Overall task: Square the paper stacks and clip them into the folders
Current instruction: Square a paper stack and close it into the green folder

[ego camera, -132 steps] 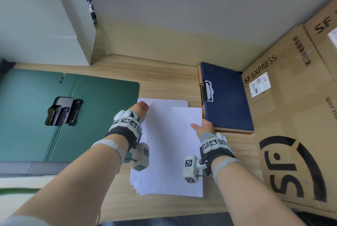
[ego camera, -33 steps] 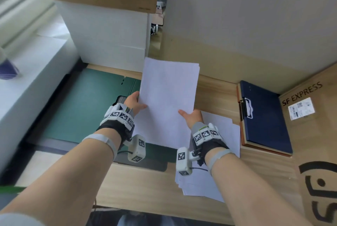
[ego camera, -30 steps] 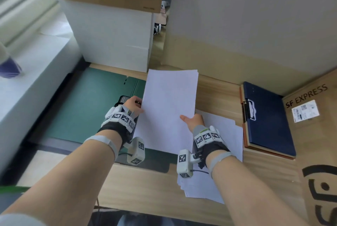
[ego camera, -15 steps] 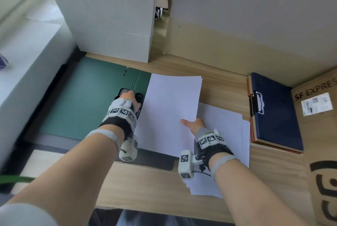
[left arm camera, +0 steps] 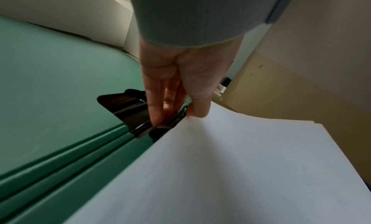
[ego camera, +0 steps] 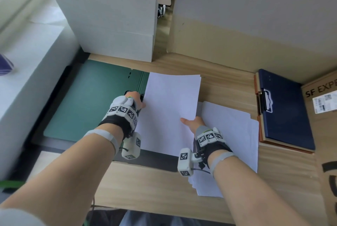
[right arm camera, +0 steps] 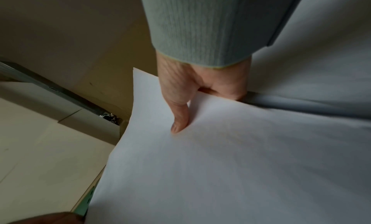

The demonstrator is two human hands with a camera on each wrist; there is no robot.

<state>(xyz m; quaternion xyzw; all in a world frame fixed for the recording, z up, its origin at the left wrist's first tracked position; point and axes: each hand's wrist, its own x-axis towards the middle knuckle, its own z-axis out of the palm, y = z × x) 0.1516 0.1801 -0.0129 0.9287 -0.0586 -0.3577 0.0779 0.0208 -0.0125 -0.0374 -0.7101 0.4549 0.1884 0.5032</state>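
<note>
An open green folder (ego camera: 91,101) lies on the desk at the left, with a black clip (left arm camera: 124,103) near its spine. My right hand (ego camera: 191,122) pinches a squared white paper stack (ego camera: 171,110), thumb (right arm camera: 178,116) on top and fingers underneath. The stack lies low over the folder's right half, its left edge at the clip. My left hand (ego camera: 135,98) reaches down with straight fingers (left arm camera: 156,113) onto the clip's lever, thumb touching the stack's edge. A second, loosely fanned paper stack (ego camera: 229,134) lies on the desk to the right. A shut blue folder (ego camera: 286,109) with its own clip lies further right.
White boxes (ego camera: 113,17) stand behind the green folder, with a cardboard box on top. A large SF Express carton (ego camera: 324,134) fills the right side. A white ledge (ego camera: 27,65) runs along the left. The wall is close behind the desk.
The stack, held up by both hands a second ago, has come down over the green folder. My left hand has left the paper's side and gone to the clip.
</note>
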